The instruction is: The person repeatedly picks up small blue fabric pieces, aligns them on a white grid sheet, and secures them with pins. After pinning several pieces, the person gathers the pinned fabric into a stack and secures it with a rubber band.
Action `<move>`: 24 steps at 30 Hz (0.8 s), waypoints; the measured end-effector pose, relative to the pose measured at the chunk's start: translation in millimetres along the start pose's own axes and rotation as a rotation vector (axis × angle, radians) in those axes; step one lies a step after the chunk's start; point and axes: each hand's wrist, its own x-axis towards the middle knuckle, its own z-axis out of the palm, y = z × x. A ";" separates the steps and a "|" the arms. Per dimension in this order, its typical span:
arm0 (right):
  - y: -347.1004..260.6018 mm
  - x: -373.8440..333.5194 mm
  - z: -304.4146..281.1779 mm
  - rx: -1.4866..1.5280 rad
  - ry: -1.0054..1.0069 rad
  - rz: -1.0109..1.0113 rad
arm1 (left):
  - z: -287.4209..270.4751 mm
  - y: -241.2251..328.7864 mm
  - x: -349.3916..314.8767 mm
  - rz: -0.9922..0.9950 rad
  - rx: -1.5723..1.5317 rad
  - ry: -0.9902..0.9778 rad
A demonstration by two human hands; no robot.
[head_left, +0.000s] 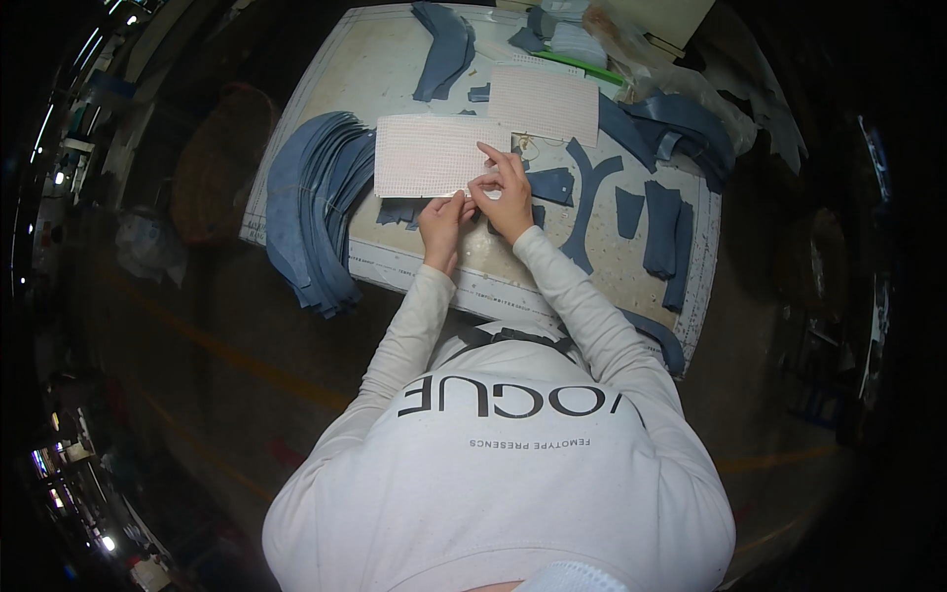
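A white sheet with close rows of tiny pinkish marks (426,156) lies toward the middle of the table. My left hand (440,229) is closed on its near edge, thumb on top. Beside it, my right hand (507,199) is over the sheet's near right corner. Its thumb and index finger are pinched together while the other fingers reach out over the sheet; whatever sits between the fingertips is too small to make out. A second sheet of the same kind (545,103) rests farther back on the right. Blue cut pieces (548,185) are close to my right hand.
At the left edge, a thick stack of curved blue pieces (314,212) hangs over the table (330,74). More blue pieces (663,229) are spread on the right, and one (444,51) lies at the back. A green strip (590,67) and clear plastic bags (681,81) are at the back right.
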 end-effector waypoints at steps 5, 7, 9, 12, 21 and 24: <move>1.5 6.4 1.1 -0.112 -0.165 -0.216 | -3.1 -1.1 2.0 -0.006 0.016 -0.014; 2.5 6.7 2.3 -0.125 -0.172 -0.216 | -3.8 -2.2 2.6 0.029 0.044 -0.018; 3.0 6.4 3.4 -0.139 -0.189 -0.212 | -4.9 -3.0 3.0 0.081 0.093 -0.019; 2.6 5.9 3.3 -0.154 -0.206 -0.210 | -8.1 -3.9 3.2 0.162 0.172 -0.025; 0.6 4.8 6.6 0.104 -0.098 -0.001 | -9.7 -0.4 4.7 0.212 0.265 0.019; 2.4 2.9 -9.7 0.261 -0.024 0.161 | -10.4 14.4 4.5 -0.019 0.231 -0.012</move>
